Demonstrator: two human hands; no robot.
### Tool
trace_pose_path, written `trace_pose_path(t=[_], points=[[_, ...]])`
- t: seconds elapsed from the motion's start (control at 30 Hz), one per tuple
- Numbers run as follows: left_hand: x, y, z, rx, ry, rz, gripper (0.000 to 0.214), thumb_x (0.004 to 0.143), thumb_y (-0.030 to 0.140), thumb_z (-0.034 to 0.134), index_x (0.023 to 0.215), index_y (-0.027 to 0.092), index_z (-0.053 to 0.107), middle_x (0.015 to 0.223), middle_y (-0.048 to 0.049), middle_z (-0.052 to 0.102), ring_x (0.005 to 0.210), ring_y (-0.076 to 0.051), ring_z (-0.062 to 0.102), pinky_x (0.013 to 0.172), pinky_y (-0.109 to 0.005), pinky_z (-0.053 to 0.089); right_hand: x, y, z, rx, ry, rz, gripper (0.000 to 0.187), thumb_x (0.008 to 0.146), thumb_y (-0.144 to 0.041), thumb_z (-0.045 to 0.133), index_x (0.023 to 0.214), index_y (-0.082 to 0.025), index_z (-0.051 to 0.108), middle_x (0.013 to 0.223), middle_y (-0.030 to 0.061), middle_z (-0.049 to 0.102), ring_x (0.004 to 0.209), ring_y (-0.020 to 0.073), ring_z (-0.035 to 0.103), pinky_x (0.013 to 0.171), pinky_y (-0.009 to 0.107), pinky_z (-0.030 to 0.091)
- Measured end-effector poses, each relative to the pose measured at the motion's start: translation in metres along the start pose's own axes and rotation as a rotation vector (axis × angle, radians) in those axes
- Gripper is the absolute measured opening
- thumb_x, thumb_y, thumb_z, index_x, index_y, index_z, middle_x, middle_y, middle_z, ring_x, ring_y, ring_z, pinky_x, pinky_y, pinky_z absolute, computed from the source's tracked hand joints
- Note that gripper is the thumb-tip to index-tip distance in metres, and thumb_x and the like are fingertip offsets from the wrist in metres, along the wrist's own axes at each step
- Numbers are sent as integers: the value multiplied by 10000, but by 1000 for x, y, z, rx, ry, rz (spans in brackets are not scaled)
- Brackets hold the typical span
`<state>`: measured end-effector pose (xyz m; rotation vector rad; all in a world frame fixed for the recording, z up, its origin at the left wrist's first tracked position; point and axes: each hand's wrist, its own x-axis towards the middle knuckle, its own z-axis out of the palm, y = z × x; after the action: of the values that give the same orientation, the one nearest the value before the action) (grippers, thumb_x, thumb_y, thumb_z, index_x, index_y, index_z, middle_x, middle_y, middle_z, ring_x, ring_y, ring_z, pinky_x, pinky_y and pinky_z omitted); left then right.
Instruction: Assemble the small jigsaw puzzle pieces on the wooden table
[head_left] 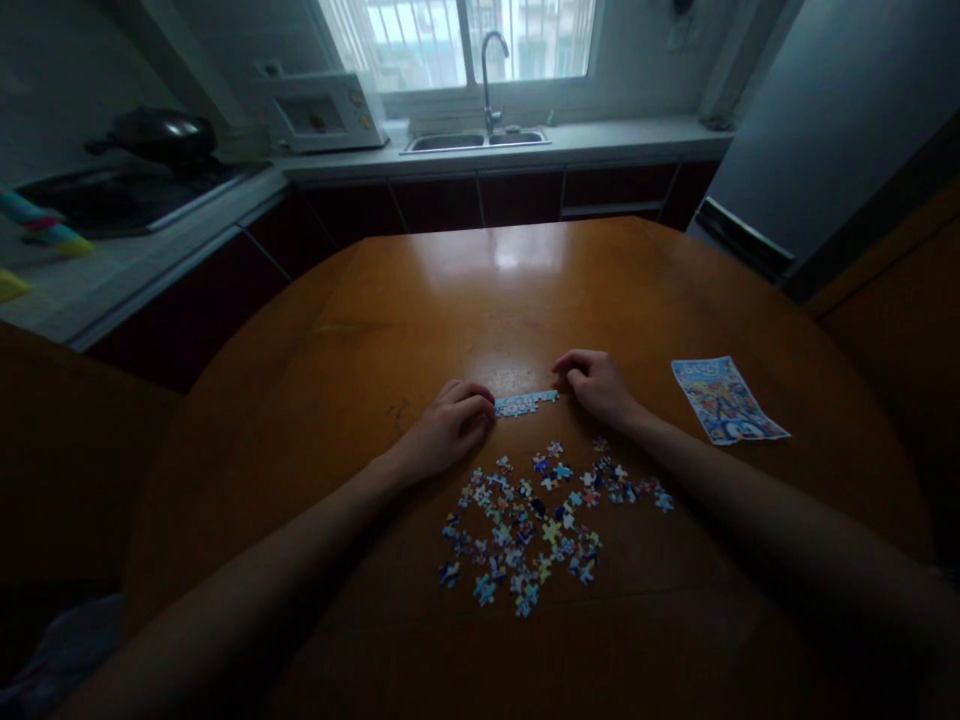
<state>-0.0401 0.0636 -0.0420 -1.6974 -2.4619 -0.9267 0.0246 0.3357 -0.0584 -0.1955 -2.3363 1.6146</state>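
A short strip of joined puzzle pieces (525, 403) lies flat on the round wooden table (420, 300). My left hand (446, 430) has its fingers curled and pinches the strip's left end. At the strip's right end, my right hand (596, 385) is curled the same way with its fingertips on the pieces. Several loose puzzle pieces (536, 525) lie scattered just in front of both hands, nearer to me.
A colourful picture sheet (726, 400) lies on the table to the right. Beyond the table runs a counter with a sink and tap (487, 130), a white microwave (322, 110) and a black pan (161, 135) on a hob. A grey fridge (825, 130) stands at right.
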Motion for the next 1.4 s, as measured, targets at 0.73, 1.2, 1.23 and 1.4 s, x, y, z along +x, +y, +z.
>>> trace_pose_path(t=[0.73,1.2,1.23,1.4], points=[[1,0,0,-9,5,14,123,971,182,545,969,198,667,1101,-76,643,1056,-215,561,945,-400,480,-51,-105,-56,-489,-297,-219,94,813,-266,741,893,-245,784,846,47,738,737,208,658,654,356,497],[0,-3,1,13,-4,-3,118,969,195,545,968,204,663,1117,-70,641,1071,-217,561,951,-386,467,-164,-45,-101,-859,-349,157,57,870,-251,661,825,-218,671,889,73,681,743,206,638,643,323,469],[0,-4,1,17,-3,0,116,969,198,545,970,204,661,1115,-71,641,1070,-218,561,949,-386,467,-164,-45,-99,-843,-352,166,44,863,-241,663,825,-218,662,897,70,677,738,202,635,640,321,469],[1,-3,0,24,-14,11,123,975,200,532,977,198,655,1111,-77,642,1062,-219,555,952,-397,466,-162,-44,-97,-717,-365,165,69,815,-161,665,829,-224,642,919,55,678,755,195,644,648,312,476]])
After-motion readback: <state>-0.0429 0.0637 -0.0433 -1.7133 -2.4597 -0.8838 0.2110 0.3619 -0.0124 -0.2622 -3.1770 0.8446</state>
